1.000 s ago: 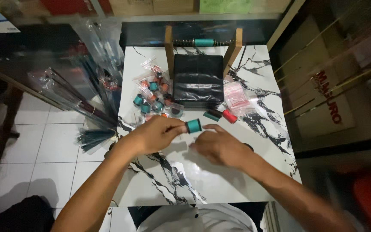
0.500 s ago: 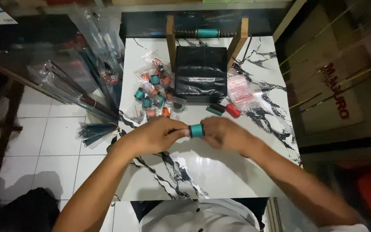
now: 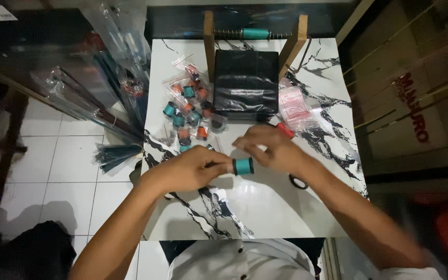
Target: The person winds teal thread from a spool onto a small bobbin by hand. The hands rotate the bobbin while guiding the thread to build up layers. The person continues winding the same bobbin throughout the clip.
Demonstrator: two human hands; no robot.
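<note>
A small teal spool sits between the person's two hands, held just above the white marbled table near its middle. The left hand is curled around one end, fingers closed on it. The right hand comes in from the other side with its fingers loosely bent; its fingertips are at the spool's far end, though whether they pinch it or only touch it I cannot tell (there is some blur there).

Behind the hands lies a heap of small packed spools, teal and orange, each in a clear wrapper, spread over the table's left part. Next to that, at the back middle, stands a black bag between the uprights of a wooden stand, whose crossbar carries a teal-wound rod. A pink packet in clear plastic lies to the right of the bag, and a red cap-like piece peeks out just beyond the right hand. A dark ring rests on the table beside the right forearm.

As for progress, I would judge many spools already wrapped and this one still bare, so its handling is under way and not finished. Off the table's left edge, long clear sleeves of dark rods lean over the tiled floor.
</note>
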